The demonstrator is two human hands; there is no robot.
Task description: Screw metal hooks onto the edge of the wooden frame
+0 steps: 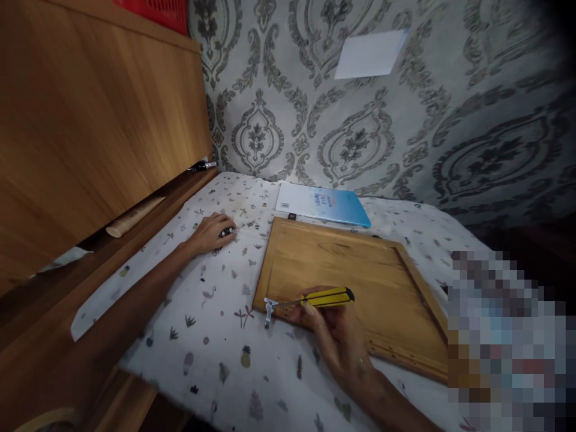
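Note:
My right hand (337, 336) grips a screwdriver (330, 297) with a yellow and black handle. Its shaft points left, the tip at a silver metal hinge (269, 311) on the near left corner of a framed wooden panel (342, 270). Farther back and left, my left hand (212, 234) rests on the cloth with its fingers curled over small dark and shiny metal pieces (227, 231). They are too small to name exactly.
A white cloth (225, 360) with printed plants covers the surface. Beyond the panel lies a blue and white booklet (321, 204). A wooden cabinet side (99, 120) rises at left, with a rolled tube (135, 216) on the ledge below. A pixelated area covers the right side.

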